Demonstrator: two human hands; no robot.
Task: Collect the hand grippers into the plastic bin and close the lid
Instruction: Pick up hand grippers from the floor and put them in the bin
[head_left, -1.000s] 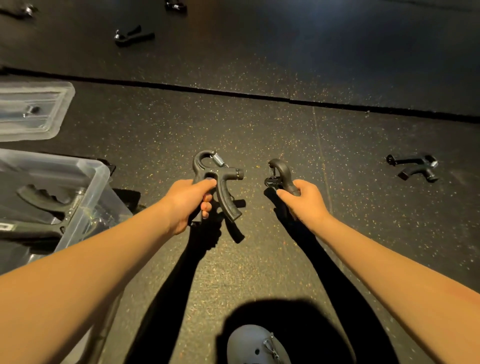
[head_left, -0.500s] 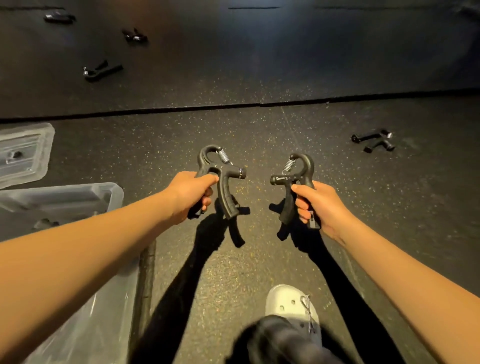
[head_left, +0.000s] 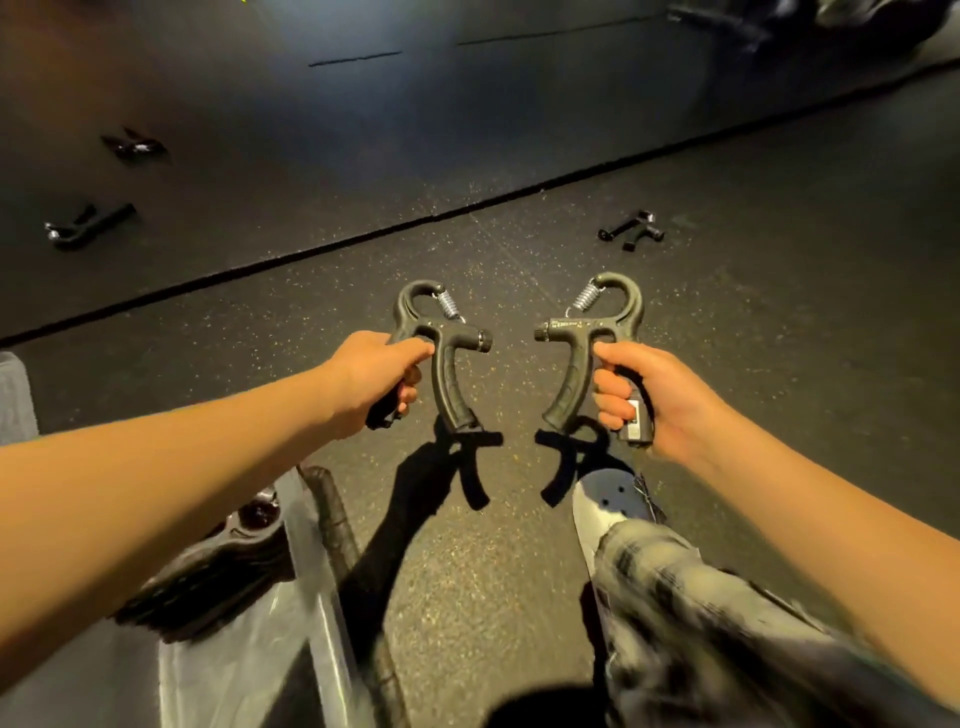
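Observation:
My left hand (head_left: 371, 379) grips one handle of a black hand gripper (head_left: 441, 332), held up over the floor with its spring on top. My right hand (head_left: 647, 397) holds a second black hand gripper (head_left: 589, 338) the same way, mirrored. The clear plastic bin (head_left: 306, 587) sits at the lower left, below my left forearm, with black hand grippers (head_left: 218, 566) lying inside. Three more hand grippers lie on the floor: one at the right (head_left: 631, 230), two at the far left (head_left: 85, 226) (head_left: 136, 144).
The floor is dark speckled rubber matting with a seam (head_left: 467, 208) running across it. My light shoe (head_left: 605, 506) and checked trouser leg (head_left: 691, 623) are below my right hand. A pale edge, maybe the lid (head_left: 15, 395), shows at the far left.
The view has swung and come closer to the bin, which now lies under my left arm. Both hands have kept their grippers, raised and side by side. My leg has stepped forward.

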